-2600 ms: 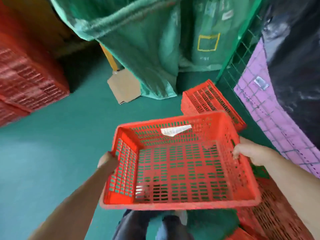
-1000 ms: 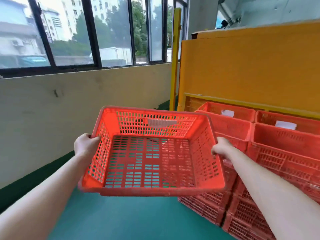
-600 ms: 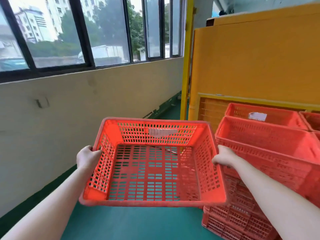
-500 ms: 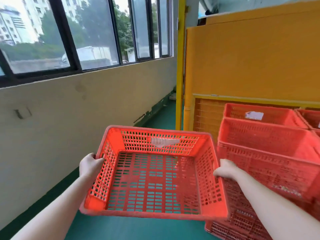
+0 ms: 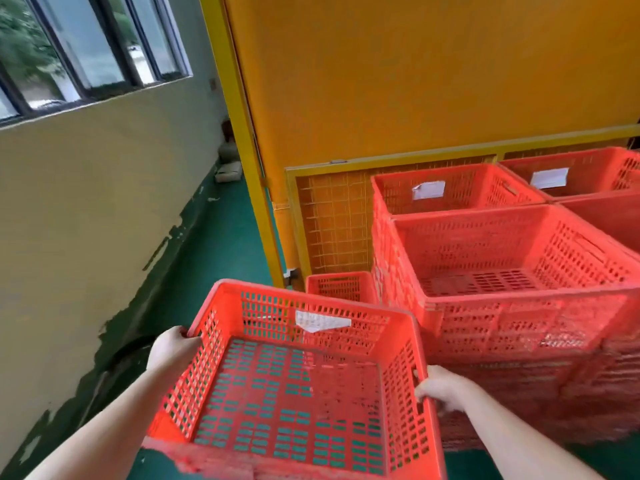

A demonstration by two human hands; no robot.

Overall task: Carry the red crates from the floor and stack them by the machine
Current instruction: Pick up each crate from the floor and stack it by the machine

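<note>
Both hands, left (image 5: pixel 173 351) and right (image 5: pixel 441 389), curl their fingers around the side rims of a red perforated plastic crate (image 5: pixel 294 386), held above the green floor (image 5: pixel 221 258) beside tall stacked crates (image 5: pixel 512 282) at the yellow machine (image 5: pixel 415 81).

A green floor (image 5: pixel 221 251) runs along a cream wall (image 5: pixel 86 202) with dark-framed windows (image 5: pixel 79 50) letting in daylight. A yellow post (image 5: pixel 242 140) edges an orange panel (image 5: pixel 415 74) above wire mesh (image 5: pixel 332 223).

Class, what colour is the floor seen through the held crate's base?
Green floor, in the head view.
</note>
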